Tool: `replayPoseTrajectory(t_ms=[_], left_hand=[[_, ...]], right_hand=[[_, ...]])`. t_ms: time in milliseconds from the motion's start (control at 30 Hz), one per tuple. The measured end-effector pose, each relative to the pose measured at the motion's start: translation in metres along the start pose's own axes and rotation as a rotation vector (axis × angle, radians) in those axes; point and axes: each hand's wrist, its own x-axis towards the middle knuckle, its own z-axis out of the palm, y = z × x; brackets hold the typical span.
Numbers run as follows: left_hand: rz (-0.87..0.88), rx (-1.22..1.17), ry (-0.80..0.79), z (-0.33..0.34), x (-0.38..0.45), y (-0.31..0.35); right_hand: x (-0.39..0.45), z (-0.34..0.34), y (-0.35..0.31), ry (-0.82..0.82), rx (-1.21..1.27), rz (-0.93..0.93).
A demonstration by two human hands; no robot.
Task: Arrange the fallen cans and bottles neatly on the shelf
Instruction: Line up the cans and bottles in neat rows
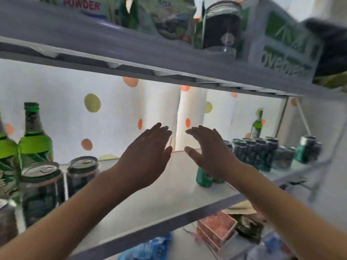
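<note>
Nearest, at the left edge of the shelf (169, 199), dark cans (43, 186) stand upright beside green bottles (35, 139). Both hands reach over the bare middle of the shelf, palms facing each other, fingers straight and together, holding nothing: the left hand (148, 156) and right hand (208, 149) sit close, not touching. Just below the right hand stands a small green can (203, 177). Farther right a cluster of dark cans (257, 152) stands upright, well apart from the hands, before a dotted curtain (93, 102)
</note>
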Motion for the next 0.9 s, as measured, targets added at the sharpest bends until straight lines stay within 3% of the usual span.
replayPoseTrajectory(t_ms=[467, 667, 900], left_hand=[[0.178, -0.191, -0.068, 0.146, 0.139, 0.272], [0.266, -0.131, -0.074, 0.206, 0.193, 0.348], [0.321, -0.008, -0.096, 0.264, 0.248, 0.394]], right_hand=[[-0.135, -0.098, 0.278, 0.075, -0.01, 0.27], [-0.165, -0.115, 0.389, 0.104, 0.025, 0.312], [-0.154, -0.082, 0.477, 0.143, 0.129, 0.293]])
